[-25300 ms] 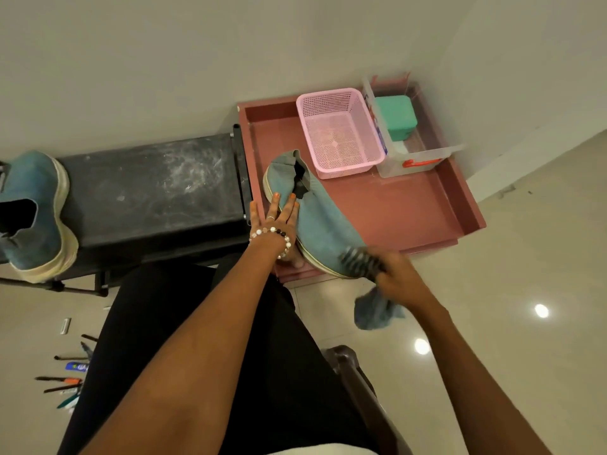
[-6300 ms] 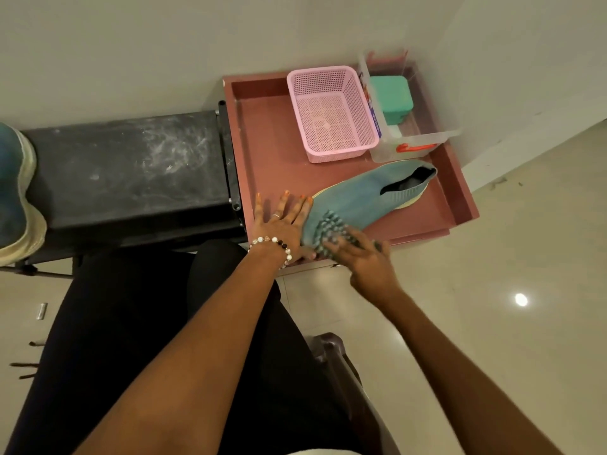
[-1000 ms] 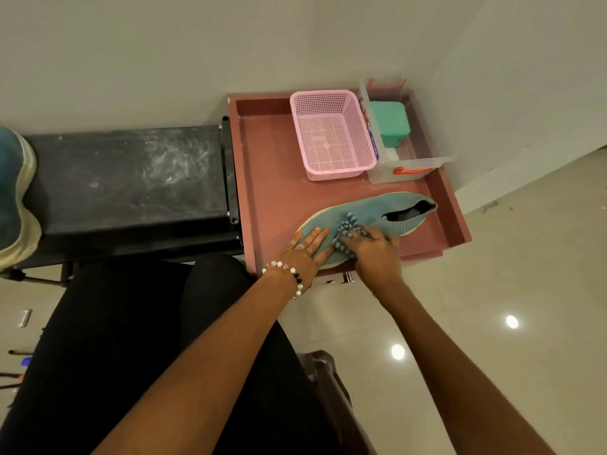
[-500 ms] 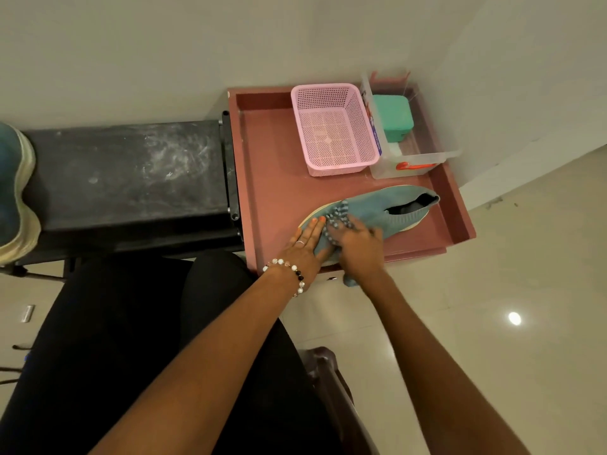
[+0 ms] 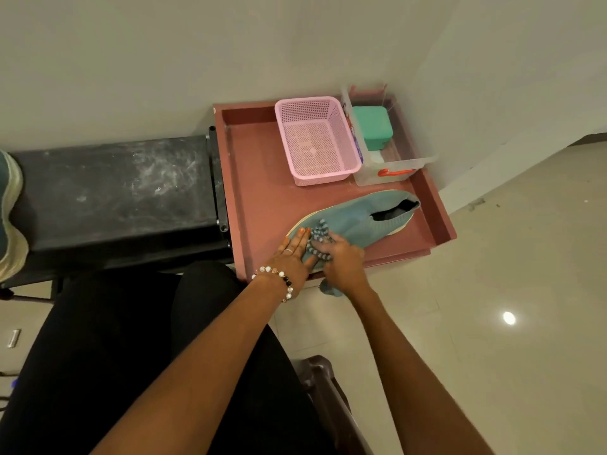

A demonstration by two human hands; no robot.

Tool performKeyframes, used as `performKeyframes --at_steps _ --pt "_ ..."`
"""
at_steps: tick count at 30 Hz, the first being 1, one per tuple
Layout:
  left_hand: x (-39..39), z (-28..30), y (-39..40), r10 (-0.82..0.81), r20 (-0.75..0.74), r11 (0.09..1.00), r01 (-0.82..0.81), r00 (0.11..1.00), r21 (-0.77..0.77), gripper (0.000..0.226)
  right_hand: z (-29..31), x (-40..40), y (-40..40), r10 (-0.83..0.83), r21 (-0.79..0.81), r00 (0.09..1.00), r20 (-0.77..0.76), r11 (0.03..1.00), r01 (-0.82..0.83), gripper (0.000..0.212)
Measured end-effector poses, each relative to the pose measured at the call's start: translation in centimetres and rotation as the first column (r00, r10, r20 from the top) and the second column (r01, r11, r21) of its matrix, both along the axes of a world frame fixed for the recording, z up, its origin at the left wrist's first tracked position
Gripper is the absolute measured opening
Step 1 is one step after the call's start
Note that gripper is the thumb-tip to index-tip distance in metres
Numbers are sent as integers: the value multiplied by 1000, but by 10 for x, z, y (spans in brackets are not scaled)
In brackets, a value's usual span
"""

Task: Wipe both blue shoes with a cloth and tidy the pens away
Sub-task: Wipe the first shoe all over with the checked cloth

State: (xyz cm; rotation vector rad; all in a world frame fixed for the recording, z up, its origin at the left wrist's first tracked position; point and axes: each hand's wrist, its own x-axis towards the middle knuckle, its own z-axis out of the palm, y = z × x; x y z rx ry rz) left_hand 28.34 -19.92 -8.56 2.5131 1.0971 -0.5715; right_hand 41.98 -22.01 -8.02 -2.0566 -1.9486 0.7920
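Shoe (image 5: 358,218) lies on its side in the red tray (image 5: 256,192), toe toward the person, heel opening toward the tray's R wall. L hand (image 5: 294,254) rests flat on the toe end, fingers straight & together, holding nothing; bead bracelet (image 5: 279,280) at the wrist. R hand (image 5: 341,257) just beside it, fingers curled over the cloth (image 5: 318,238), pressing it on the shoe's upper near the toe; a tail of cloth hangs below the tray's front edge. Hands nearly touching.

2nd shoe (image 5: 11,211) at far L edge of view, on the black surface (image 5: 115,192), well apart from the tray, partly cut off.

Back of tray: pink basket (image 5: 315,142), w/ a clear bin (image 5: 387,172) touching its R side; green box (image 5: 372,126) inside the bin.
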Motion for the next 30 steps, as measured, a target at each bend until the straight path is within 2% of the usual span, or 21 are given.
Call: performKeyframes --at_steps 1,2,3,4,6,7,9,10,12,14,16,18,20,22,24,27,30 --pt "-1 -1 1 1 20 1000 -1 1000 10 66 8 9 -1 -72 -27 973 -220 997 68 51" --pt "-2 -1 2 -1 29 1000 0 1000 18 66 19 18 -4 -195 -89 876 -441 981 174 53" --pt "-4 -2 2 -1 29 1000 0 1000 18 67 31 28 -9 -338 -184 713 -614 940 287 55" --pt "-4 -2 3 3 21 1000 -3 1000 15 68 40 39 -15 -462 -284 523 -717 878 386 57" --pt "-3 0 5 24 14 1000 -24 1000 19 67 47 64 -29 -596 -456 155 -787 733 505 53" --pt "-1 3 6 43 33 999 -44 999 28 64 47 74 -37 -630 -528 4 -777 655 540 49" --pt "2 9 9 108 138 991 -118 984 66 50 40 91 -51 -672 -656 -233 -703 484 579 52" --pt "3 12 10 163 210 981 -181 964 72 43 36 94 -57 -692 -704 -302 -656 416 576 55" --pt "6 19 13 301 339 940 -337 892 53 32 28 96 -67 -694 -755 -384 -609 358 550 54" --pt "14 26 16 386 432 897 -442 815 32 29 23 93 -75 -686 -790 -437 -581 346 507 59" --pt "25 26 20 418 527 877 -480 740 -20 29 19 87 -80 -656 -822 -509 -557 347 452 66" --pt "38 20 25 375 589 898 -437 715 -41 28 17 83 -81 -625 -831 -555 -549 337 442 53" --pt "49 8 29 365 529 912 -410 766 -35 37 15 80 -83 -608 -839 -583 -538 321 439 55" --pt "54 -1 29 393 382 909 -415 836 -27 51 13 80 -85 -593 -840 -601 -537 311 444 66" --pt "54 -8 29 394 280 910 -414 876 16 63 14 80 -87 -592 -835 -597 -541 295 464 66" --pt "52 -12 31 408 249 902 -430 879 40 73 11 83 -92 -587 -829 -601 -543 262 493 58" --pt "50 -13 34 459 316 871 -491 831 27 72 8 83 -97 -585 -828 -605 -539 237 509 49"
